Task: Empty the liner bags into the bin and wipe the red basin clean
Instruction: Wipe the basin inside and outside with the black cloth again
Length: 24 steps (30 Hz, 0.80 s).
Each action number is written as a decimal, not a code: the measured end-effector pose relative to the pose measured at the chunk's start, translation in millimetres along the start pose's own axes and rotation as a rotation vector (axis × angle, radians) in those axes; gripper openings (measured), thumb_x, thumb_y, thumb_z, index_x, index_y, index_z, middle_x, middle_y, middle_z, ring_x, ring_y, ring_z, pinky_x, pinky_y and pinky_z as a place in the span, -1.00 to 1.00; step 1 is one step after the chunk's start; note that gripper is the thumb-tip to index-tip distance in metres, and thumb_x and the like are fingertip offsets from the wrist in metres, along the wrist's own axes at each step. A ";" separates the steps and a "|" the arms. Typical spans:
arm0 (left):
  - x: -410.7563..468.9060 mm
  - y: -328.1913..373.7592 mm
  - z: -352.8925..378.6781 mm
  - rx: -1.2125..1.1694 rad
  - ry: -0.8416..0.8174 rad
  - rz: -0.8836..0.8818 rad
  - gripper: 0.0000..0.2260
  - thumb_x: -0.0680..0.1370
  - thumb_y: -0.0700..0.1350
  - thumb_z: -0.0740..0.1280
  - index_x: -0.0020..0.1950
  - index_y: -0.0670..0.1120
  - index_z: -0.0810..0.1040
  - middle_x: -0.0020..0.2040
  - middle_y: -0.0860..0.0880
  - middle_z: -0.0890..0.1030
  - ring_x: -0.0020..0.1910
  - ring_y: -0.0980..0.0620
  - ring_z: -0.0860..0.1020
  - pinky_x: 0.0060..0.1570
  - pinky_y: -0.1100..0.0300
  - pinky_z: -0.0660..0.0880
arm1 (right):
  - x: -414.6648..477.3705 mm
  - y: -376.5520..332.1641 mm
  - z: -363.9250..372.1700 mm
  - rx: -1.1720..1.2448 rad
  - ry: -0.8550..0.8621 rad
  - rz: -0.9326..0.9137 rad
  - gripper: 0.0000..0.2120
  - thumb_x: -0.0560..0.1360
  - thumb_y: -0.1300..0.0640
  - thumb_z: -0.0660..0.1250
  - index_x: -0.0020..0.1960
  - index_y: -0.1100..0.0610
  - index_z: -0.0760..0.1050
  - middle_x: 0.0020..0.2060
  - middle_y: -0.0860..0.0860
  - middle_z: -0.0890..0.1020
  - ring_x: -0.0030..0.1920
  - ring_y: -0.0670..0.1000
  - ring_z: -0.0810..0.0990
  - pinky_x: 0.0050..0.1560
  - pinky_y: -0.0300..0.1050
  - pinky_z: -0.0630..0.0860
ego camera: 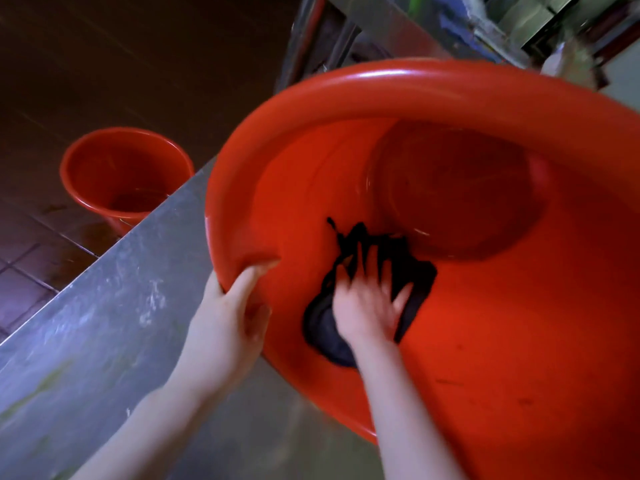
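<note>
Facing wearer, red basin, left hand gripping rim, right hand pressing cloth

The basin is smooth red plastic, glossy enough that its rolled far rim carries a long white highlight. Its near right inner wall shows a few dark specks and scuffs. The cloth inside it is dark, matt fabric, crumpled and soft-edged. The bench beneath is bare sheet metal, dull grey, with whitish smears and a greenish streak at the near left. At the far left, the bucket is the same shiny red plastic. The floor is dark tile with a faint sheen. The far frame looks like bright metal.
</note>
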State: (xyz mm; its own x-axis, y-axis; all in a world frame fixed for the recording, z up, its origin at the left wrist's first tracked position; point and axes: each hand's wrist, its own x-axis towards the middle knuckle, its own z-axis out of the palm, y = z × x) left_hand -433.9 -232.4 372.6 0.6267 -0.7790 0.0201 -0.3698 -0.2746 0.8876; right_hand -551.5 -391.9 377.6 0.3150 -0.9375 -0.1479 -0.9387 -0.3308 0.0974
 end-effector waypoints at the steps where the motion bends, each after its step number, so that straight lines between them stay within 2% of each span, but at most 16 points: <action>1: -1.8 -0.5 3.2 -0.020 0.006 -0.005 -0.44 0.47 -0.31 0.36 0.36 0.19 0.42 0.21 -0.04 0.42 -0.03 -0.06 0.50 -0.03 0.23 0.41 | -22.3 -12.3 5.4 0.028 0.025 -0.055 -0.44 0.62 -0.18 -0.08 0.58 -0.09 -0.09 0.58 -0.08 -0.03 0.57 -0.02 -0.06 0.47 0.34 -0.13; 3: -2.7 -2.1 5.1 -0.077 0.013 -0.019 -0.48 0.47 -0.35 0.35 0.32 0.14 0.46 0.24 -0.05 0.43 0.12 0.03 0.46 0.04 0.40 0.32 | -65.4 -36.5 13.2 0.098 0.106 -0.140 -0.43 0.59 -0.21 -0.08 0.56 -0.04 0.07 0.56 -0.06 0.10 0.55 0.01 0.09 0.46 0.36 -0.03; 5: -1.0 -3.8 3.3 -0.118 0.010 -0.024 -0.50 0.48 -0.36 0.34 0.29 0.13 0.48 0.25 -0.03 0.44 0.15 0.13 0.41 0.04 0.56 0.27 | -81.0 -51.0 14.9 0.152 0.122 -0.148 -0.43 0.57 -0.21 -0.05 0.50 0.00 0.26 0.51 -0.02 0.28 0.49 0.06 0.27 0.41 0.36 0.14; 6: -0.3 -3.9 2.8 -0.116 0.005 -0.017 -0.49 0.49 -0.36 0.34 0.30 0.14 0.48 0.25 -0.03 0.43 0.14 0.17 0.39 0.05 0.61 0.24 | -74.6 -51.1 14.4 0.164 0.121 -0.135 -0.43 0.57 -0.21 -0.05 0.51 -0.02 0.23 0.51 -0.02 0.27 0.50 0.05 0.26 0.41 0.35 0.14; 9: -2.8 -4.0 3.1 -0.080 -0.005 0.005 -0.45 0.48 -0.35 0.36 0.33 0.17 0.44 0.22 -0.03 0.40 0.06 0.24 0.35 0.04 0.67 0.18 | -14.4 -32.6 13.9 0.160 0.085 -0.023 -0.43 0.61 -0.20 -0.05 0.57 -0.07 0.00 0.57 -0.04 0.07 0.56 0.00 0.04 0.48 0.28 -0.06; 13: -6.4 -2.6 4.5 -0.092 -0.028 -0.008 -0.45 0.51 -0.29 0.35 0.32 0.27 0.40 0.15 0.03 0.38 -0.07 0.16 0.43 -0.04 0.60 0.29 | 64.8 -21.1 -5.8 0.320 -0.061 0.175 -0.46 0.64 -0.18 -0.09 0.58 -0.05 -0.03 0.58 -0.06 0.00 0.56 0.00 -0.08 0.49 0.28 -0.19; 15: -7.4 -2.6 6.1 -0.093 -0.015 -0.018 -0.44 0.52 -0.29 0.35 0.31 0.30 0.38 0.15 0.03 0.37 -0.07 0.14 0.43 -0.05 0.59 0.30 | 61.9 -23.0 -6.4 0.296 -0.061 0.164 -0.46 0.64 -0.17 -0.09 0.58 -0.05 -0.04 0.58 -0.07 0.00 0.56 -0.02 -0.09 0.49 0.29 -0.20; 18: -6.4 -1.8 7.8 -0.102 0.009 -0.025 -0.43 0.51 -0.31 0.35 0.30 0.31 0.39 0.18 0.01 0.37 0.01 0.21 0.37 -0.02 0.63 0.24 | 10.5 -26.9 6.7 0.175 0.044 0.043 -0.44 0.63 -0.17 -0.06 0.58 -0.06 -0.07 0.58 -0.06 -0.01 0.56 -0.02 -0.06 0.49 0.29 -0.16; 20: -5.3 -1.8 7.4 -0.107 0.013 -0.014 -0.41 0.49 -0.35 0.35 0.28 0.29 0.40 0.19 -0.02 0.39 0.05 0.25 0.34 0.01 0.65 0.20 | -36.6 -33.4 15.3 0.149 0.084 -0.086 -0.41 0.59 -0.23 -0.15 0.57 -0.10 -0.16 0.58 -0.09 -0.07 0.57 -0.03 -0.09 0.49 0.28 -0.19; 22: -4.5 -1.4 7.0 -0.101 0.012 -0.001 -0.42 0.48 -0.37 0.35 0.28 0.25 0.42 0.22 -0.03 0.41 0.08 0.26 0.33 0.03 0.67 0.18 | -65.8 -40.2 19.7 0.161 0.086 -0.134 -0.40 0.55 -0.26 -0.26 0.56 -0.14 -0.20 0.58 -0.12 -0.08 0.57 -0.03 -0.11 0.48 0.28 -0.20; 24: -4.6 -1.2 6.6 -0.093 0.019 -0.011 -0.40 0.47 -0.37 0.35 0.28 0.27 0.42 0.21 -0.02 0.41 0.09 0.24 0.33 0.02 0.67 0.19 | -56.5 -44.8 19.9 0.178 0.072 -0.120 -0.41 0.56 -0.26 -0.22 0.55 -0.15 -0.21 0.58 -0.12 -0.08 0.57 -0.03 -0.11 0.49 0.29 -0.16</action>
State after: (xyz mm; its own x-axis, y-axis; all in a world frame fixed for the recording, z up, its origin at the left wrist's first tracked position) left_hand -440.9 -232.2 368.4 0.6439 -0.7649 0.0178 -0.2977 -0.2290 0.9268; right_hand -530.0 -321.9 362.0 0.4292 -0.9000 -0.0763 -0.9018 -0.4222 -0.0923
